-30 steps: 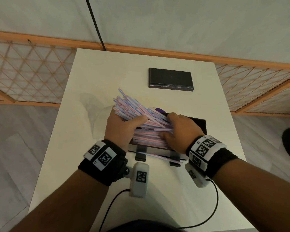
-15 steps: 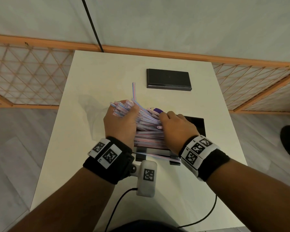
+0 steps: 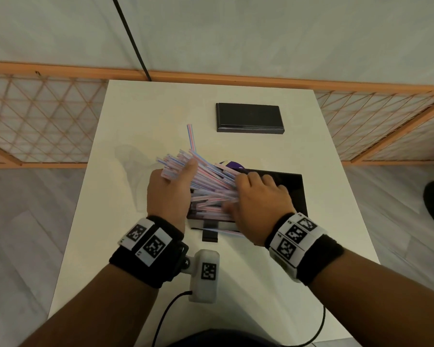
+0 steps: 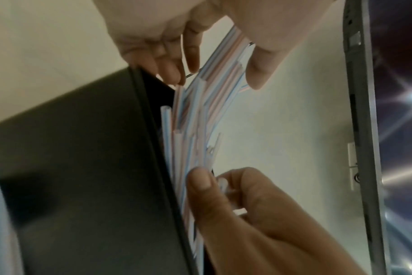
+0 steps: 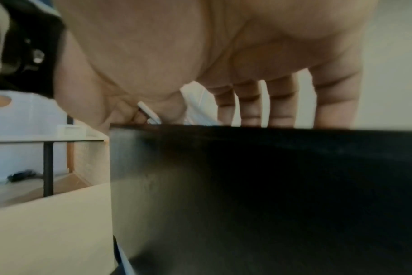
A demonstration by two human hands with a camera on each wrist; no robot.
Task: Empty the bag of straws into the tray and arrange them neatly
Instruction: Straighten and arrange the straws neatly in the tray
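Arranging step: left hand (image 3: 169, 194) grips pink-and-blue striped plastic straws (image 3: 206, 182), right hand (image 3: 258, 209) presses them flat over the black rectangular tray (image 3: 296, 194); next, squaring ends.

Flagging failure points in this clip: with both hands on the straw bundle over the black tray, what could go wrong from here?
1. The straws are fanned out, their far ends past the tray edge; loosening the left hand could spill them onto the table.
2. One straw sticks up out of the bundle and may slide free.
3. Another stray straw already lies outside the tray's near edge under the right hand and could be overlooked.
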